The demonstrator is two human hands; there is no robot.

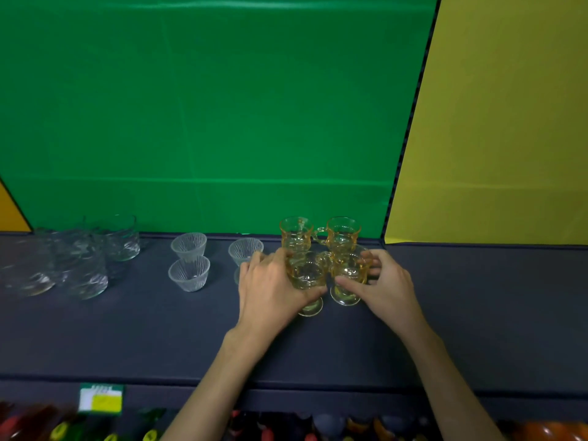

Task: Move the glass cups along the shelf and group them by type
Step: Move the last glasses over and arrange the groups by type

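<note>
Several amber footed glass cups stand together on the dark shelf [477, 313]. My left hand [270, 288] wraps the front left amber cup [307, 275]. My right hand [385, 281] wraps the front right amber cup [348, 275]. Two more amber cups [296, 233] [343, 232] stand just behind them by the back wall. Left of these are small ribbed clear cups [189, 245] [189, 273] [245, 251]; another is mostly hidden behind my left hand. At the far left sits a cluster of larger clear swirled glasses [86, 268].
A green panel [206, 122] backs the shelf, with a yellow panel [493, 138] to the right. A price tag [100, 397] hangs on the shelf's front edge. Coloured items line the lower shelf [286, 429] below.
</note>
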